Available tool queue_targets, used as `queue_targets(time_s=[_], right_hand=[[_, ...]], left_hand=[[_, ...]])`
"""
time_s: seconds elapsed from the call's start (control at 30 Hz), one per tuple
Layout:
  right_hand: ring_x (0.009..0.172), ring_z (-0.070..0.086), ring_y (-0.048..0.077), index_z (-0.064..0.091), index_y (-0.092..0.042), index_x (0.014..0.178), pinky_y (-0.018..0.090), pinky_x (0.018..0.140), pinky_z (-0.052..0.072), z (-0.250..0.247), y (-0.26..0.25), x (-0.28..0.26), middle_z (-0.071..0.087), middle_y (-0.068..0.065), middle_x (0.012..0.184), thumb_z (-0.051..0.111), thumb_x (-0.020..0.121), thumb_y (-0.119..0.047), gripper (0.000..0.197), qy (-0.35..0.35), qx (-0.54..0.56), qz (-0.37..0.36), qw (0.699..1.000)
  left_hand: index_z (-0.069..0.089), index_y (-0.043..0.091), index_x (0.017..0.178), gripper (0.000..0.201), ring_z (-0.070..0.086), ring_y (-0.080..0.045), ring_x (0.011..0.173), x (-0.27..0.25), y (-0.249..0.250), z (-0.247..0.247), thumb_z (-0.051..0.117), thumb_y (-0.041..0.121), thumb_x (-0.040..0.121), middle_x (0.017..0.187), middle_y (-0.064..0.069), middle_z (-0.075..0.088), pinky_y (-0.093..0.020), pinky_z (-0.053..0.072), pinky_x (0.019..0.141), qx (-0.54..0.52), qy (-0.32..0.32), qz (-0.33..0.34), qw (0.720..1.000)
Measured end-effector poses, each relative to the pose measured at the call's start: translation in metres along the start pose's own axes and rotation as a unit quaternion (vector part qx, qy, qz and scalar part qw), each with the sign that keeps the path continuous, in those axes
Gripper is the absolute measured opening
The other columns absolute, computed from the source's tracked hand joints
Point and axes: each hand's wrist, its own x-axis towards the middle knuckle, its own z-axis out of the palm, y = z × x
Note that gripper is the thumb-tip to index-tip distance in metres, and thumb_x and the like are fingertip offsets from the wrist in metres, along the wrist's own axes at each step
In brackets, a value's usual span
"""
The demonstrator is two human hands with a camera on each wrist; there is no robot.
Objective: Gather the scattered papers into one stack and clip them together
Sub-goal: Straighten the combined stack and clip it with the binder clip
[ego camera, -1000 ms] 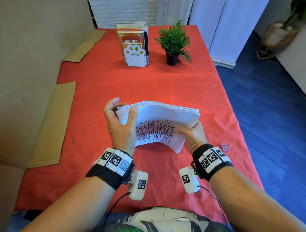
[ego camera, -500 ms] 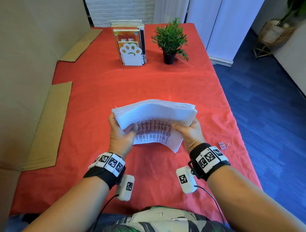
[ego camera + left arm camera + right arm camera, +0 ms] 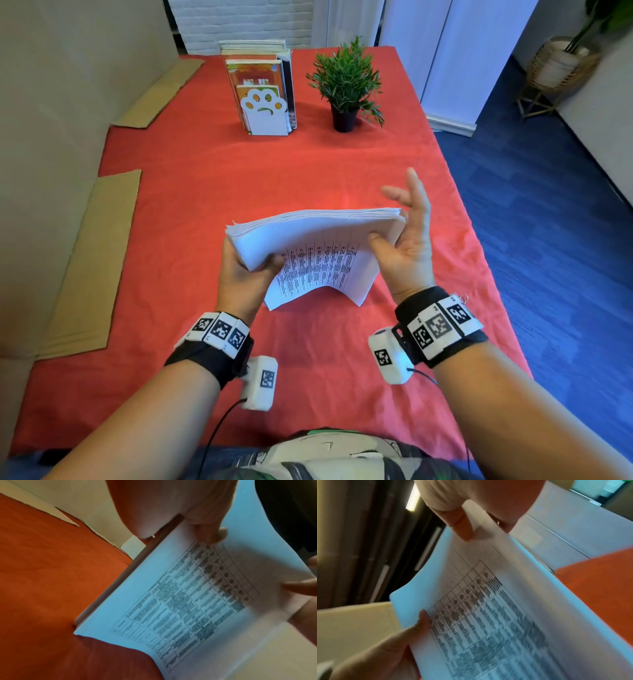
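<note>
A thick stack of white papers [image 3: 318,246] with a printed table on its front sheet stands bowed on its lower edge on the red tablecloth [image 3: 308,164]. My left hand [image 3: 251,272] grips its lower left corner, thumb [image 3: 205,527] on the front sheet. My right hand [image 3: 409,226] lies flat against the stack's right edge, fingers straight and spread upward, thumb [image 3: 460,523] resting on the front sheet. In the wrist views the papers [image 3: 171,601] [image 3: 488,615] fill the frame. A small binder clip [image 3: 464,298] peeks out behind my right wristband, near the table's right edge.
A paw-shaped bookend with books [image 3: 263,99] and a potted plant [image 3: 346,85] stand at the far end. Cardboard sheets [image 3: 89,267] lie along the left side by the wall. The table's right edge drops to blue floor [image 3: 548,240].
My left hand slid from the stack's top left corner down to its lower left. My right hand let go of the lower right corner and opened flat against the right edge.
</note>
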Motion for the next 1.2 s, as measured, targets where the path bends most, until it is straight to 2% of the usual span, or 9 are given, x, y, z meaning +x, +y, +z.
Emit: queue_targets(time_s=[0.1,0.23,0.43,0.57,0.67,0.77,0.9,1.03,1.2], right_hand=[[0.109,0.050,0.017,0.064,-0.019,0.118,0.021,0.099,0.039,-0.002,0.002,0.008,0.045,0.013,0.125,0.044,0.060,0.025,0.076,-0.047,-0.128,-0.109,0.985],[0.122,0.041,0.003,0.057,-0.005,0.124,0.017,0.107,0.030,-0.002,-0.001,0.007,0.043,0.012,0.127,0.048,0.059,0.022,0.071,-0.061,-0.140,-0.104,0.983],[0.097,0.055,0.009,0.039,-0.033,0.118,0.027,0.089,0.046,0.007,0.003,-0.003,0.055,0.003,0.108,0.046,0.060,0.010,0.072,-0.002,0.123,0.140,0.982],[0.084,0.061,0.015,0.052,-0.023,0.108,0.037,0.082,0.049,0.011,0.030,-0.013,0.064,-0.001,0.089,0.050,0.062,0.003,0.053,-0.039,0.149,0.290,0.944],[0.093,0.061,0.025,0.058,-0.003,0.113,0.046,0.091,0.049,0.011,0.046,-0.020,0.067,0.007,0.093,0.057,0.066,-0.006,0.047,-0.058,0.092,0.331,0.937],[0.096,0.063,0.034,0.061,-0.024,0.101,0.055,0.093,0.050,0.007,0.049,-0.017,0.067,0.018,0.101,0.064,0.067,-0.011,0.036,-0.076,0.059,0.330,0.939],[0.093,0.066,0.035,0.061,-0.017,0.098,0.051,0.086,0.055,-0.003,0.051,-0.012,0.068,0.025,0.107,0.066,0.066,-0.011,0.032,-0.097,0.056,0.352,0.929],[0.079,0.063,0.022,0.067,-0.015,0.105,0.039,0.082,0.055,-0.022,0.075,-0.027,0.069,0.003,0.090,0.058,0.083,-0.008,0.025,-0.101,-0.181,0.326,0.923],[0.115,0.049,0.037,0.062,-0.015,0.116,0.042,0.095,0.043,-0.084,0.102,-0.034,0.051,0.014,0.121,0.048,0.087,-0.015,0.033,-0.091,-0.530,0.332,0.775]], left_hand=[[0.050,0.009,0.116,0.059,0.064,0.004,0.079,0.006,0.002,0.000,0.073,-0.014,0.067,0.097,0.001,0.064,-0.017,0.053,0.074,-0.012,-0.025,-0.016,0.999],[0.059,0.007,0.109,0.055,0.067,-0.005,0.078,0.011,-0.007,-0.007,0.074,-0.001,0.057,0.089,0.004,0.072,-0.025,0.055,0.073,-0.007,-0.044,-0.068,0.997],[0.065,0.018,0.089,0.039,0.068,-0.002,0.071,0.014,-0.015,-0.007,0.074,-0.005,0.058,0.075,0.013,0.075,-0.022,0.056,0.067,0.031,-0.049,-0.098,0.993],[0.064,0.021,0.081,0.038,0.064,0.007,0.062,0.010,-0.019,0.000,0.068,-0.017,0.072,0.065,0.021,0.071,-0.015,0.054,0.064,0.063,-0.023,-0.106,0.992],[0.065,0.024,0.081,0.034,0.063,0.008,0.065,0.002,-0.021,0.006,0.065,-0.010,0.078,0.064,0.023,0.070,-0.014,0.053,0.066,0.089,0.011,-0.102,0.991],[0.065,0.015,0.093,0.024,0.063,-0.012,0.078,-0.001,-0.014,0.011,0.064,-0.005,0.081,0.084,0.007,0.069,-0.025,0.048,0.076,0.106,0.044,-0.093,0.989],[0.064,0.002,0.108,0.025,0.064,-0.021,0.084,-0.005,-0.021,0.006,0.065,0.005,0.084,0.094,-0.005,0.067,-0.031,0.050,0.080,0.193,0.014,-0.127,0.973],[0.063,0.002,0.099,0.018,0.065,-0.029,0.086,-0.017,-0.046,0.004,0.066,0.007,0.083,0.088,-0.009,0.065,-0.033,0.052,0.077,0.272,-0.031,-0.243,0.931],[0.050,0.005,0.070,0.019,0.055,-0.023,0.071,-0.034,-0.062,-0.001,0.059,0.006,0.086,0.072,-0.006,0.054,-0.031,0.048,0.070,0.366,-0.059,-0.335,0.866]])
